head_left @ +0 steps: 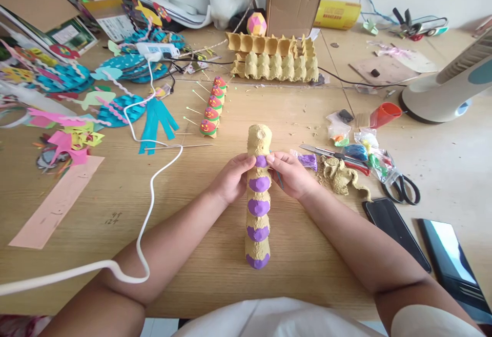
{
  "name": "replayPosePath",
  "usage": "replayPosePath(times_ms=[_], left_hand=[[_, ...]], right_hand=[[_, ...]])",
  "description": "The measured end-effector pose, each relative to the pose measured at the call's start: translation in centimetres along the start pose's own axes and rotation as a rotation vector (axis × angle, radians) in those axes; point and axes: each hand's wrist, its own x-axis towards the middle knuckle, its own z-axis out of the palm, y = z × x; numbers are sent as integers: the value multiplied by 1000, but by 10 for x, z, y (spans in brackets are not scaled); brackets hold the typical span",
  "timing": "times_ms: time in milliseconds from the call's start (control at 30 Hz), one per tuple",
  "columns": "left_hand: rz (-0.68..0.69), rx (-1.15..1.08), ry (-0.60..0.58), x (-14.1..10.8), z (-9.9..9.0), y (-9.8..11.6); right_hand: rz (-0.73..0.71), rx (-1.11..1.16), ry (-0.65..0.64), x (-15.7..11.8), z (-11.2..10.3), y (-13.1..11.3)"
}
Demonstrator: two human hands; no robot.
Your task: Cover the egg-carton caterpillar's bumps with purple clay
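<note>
An egg-carton strip (pixel 258 221) with purple clay patches on several bumps lies lengthwise in front of me. My left hand (pixel 233 177) grips its left side near the far end, thumb on the purple patch of the second bump. From the right, my right hand (pixel 289 174) pinches the same patch's edge, and a thin blue-green stick (pixel 280 180) shows between its fingers. Just beyond that hand is a packet of purple clay (pixel 308 161). Farther off stands a finished-looking strip (pixel 211 114) with red and green bumps, drawn faces and pins.
A white cable (pixel 151 193) crosses the left side. Right of my hands are a cutter (pixel 332 155), scissors (pixel 402 189), clay packets and two phones. Carton pieces (pixel 280 67) stand at the back. Paper crafts crowd the left; a white appliance (pixel 434 93) is far right.
</note>
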Motion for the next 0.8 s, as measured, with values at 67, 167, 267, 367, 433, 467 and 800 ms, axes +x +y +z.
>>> replayPosePath(times_ms=[67,167,267,367,433,467,800], left_hand=[[-4,-15,2,0,-2,-1],[-6,-33,12,0,-4,-3],[-8,-34,12,0,-3,-3],[-4,-22,10,-1,-1,-2],[6,-11,14,-1,1,-2],[8,-6,13,-1,1,-1],[-12,13,-11,-2,0,0]], right_hand=[[-5,-5,-23,0,0,-1],[-18,-27,-60,-1,0,-2],[-24,-13,-57,-1,2,-1],[-18,20,-26,-2,4,0],[-13,34,-17,-3,5,0],[-10,38,-19,-3,5,0],[44,76,-11,-4,3,1]])
